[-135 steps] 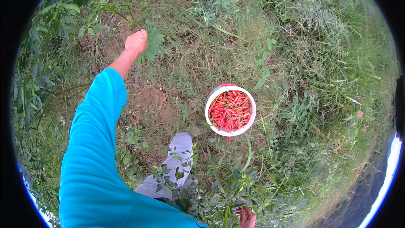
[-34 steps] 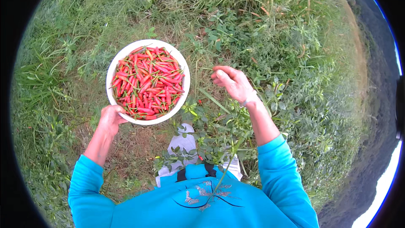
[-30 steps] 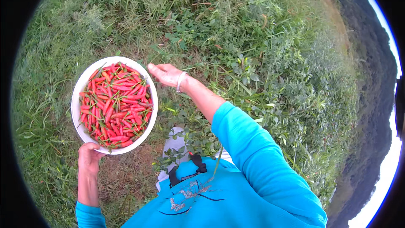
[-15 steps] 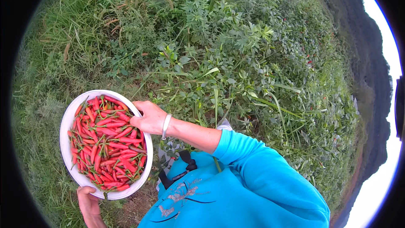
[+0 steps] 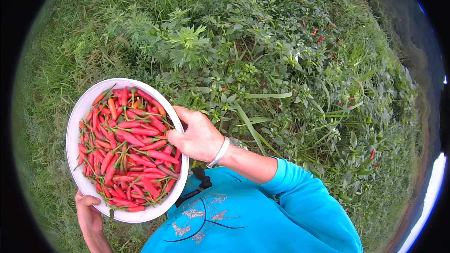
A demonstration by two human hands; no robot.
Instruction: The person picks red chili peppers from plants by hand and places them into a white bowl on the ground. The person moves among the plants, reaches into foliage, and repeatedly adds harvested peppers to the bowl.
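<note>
A round white bucket [image 5: 75, 133] full of red chili peppers [image 5: 140, 159] with green stems is held up in front of me, on the left. My right hand [image 5: 199, 136] grips its right rim, thumb over the edge and fingers on the outside. A silvery bangle [image 5: 220, 152] circles that wrist. At the lower left rim, my left hand [image 5: 89, 211] holds the bucket with the thumb near the top edge; its other fingers are mostly hidden beneath and behind the wall.
Leafy pepper plants [image 5: 300, 98] with scattered red chilies [image 5: 319, 40] spread ahead and to the right. Tall grass [image 5: 61, 79] grows at the left, and a leafy weed [image 5: 187, 42] stands beyond the bucket. A dark hillside [image 5: 422, 33] lies at the far right.
The bucket looks larger and sits slightly further right, both hands still on it. The ground view has shifted, with more red chilies visible among the plants on the right.
</note>
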